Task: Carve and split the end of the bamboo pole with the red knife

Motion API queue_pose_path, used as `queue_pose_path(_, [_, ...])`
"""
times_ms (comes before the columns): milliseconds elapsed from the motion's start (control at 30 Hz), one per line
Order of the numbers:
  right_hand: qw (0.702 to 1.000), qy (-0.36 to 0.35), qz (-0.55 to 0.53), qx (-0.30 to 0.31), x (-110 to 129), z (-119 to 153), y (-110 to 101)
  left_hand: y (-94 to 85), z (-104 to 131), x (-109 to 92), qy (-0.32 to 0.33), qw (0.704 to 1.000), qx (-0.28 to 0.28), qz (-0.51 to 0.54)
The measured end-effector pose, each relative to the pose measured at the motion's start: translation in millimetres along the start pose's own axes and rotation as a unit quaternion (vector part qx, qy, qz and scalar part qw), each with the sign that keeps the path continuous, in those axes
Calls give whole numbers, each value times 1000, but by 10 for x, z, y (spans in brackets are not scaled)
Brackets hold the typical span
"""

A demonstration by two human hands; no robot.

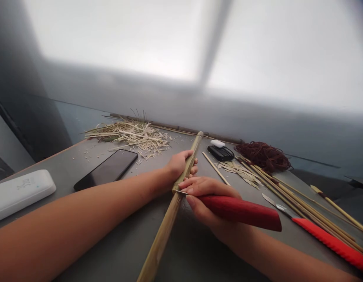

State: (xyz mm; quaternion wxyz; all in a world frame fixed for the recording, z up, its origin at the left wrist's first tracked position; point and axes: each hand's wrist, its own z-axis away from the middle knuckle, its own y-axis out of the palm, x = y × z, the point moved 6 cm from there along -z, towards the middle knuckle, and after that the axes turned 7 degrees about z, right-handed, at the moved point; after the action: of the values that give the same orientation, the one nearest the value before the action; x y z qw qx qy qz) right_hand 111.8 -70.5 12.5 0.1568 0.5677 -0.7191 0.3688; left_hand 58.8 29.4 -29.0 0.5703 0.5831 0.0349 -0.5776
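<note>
A long bamboo pole [165, 231] slants from the bottom edge of the head view up to the middle of the table. My left hand [183, 164] is wrapped round its upper part, beyond a node. Closer to me, my right hand [207, 196] grips a knife [240, 211] with a dark red handle. Its short blade touches the pole just below the node, and part of the blade is hidden by my fingers. The pole's surface on my side of the node looks paler and scraped.
Bamboo shavings [134, 131] lie heaped at the back left, near a phone [106, 168] and a white device [25, 192]. On the right are a black device [220, 152], brown cord [262, 156], thin bamboo sticks [305, 203] and a red-handled knife [331, 241]. Another pole [175, 128] lies along the back edge.
</note>
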Motion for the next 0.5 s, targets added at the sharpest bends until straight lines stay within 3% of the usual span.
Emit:
queue_pose_path(200, [1000, -1, -7, -1, -4, 10, -9, -2, -6, -2, -12, 1000, 20, 20])
queue_pose_path(500, [998, -57, -23, 11, 38, 4, 18, 38, 60, -13, 7, 995, -78, -67])
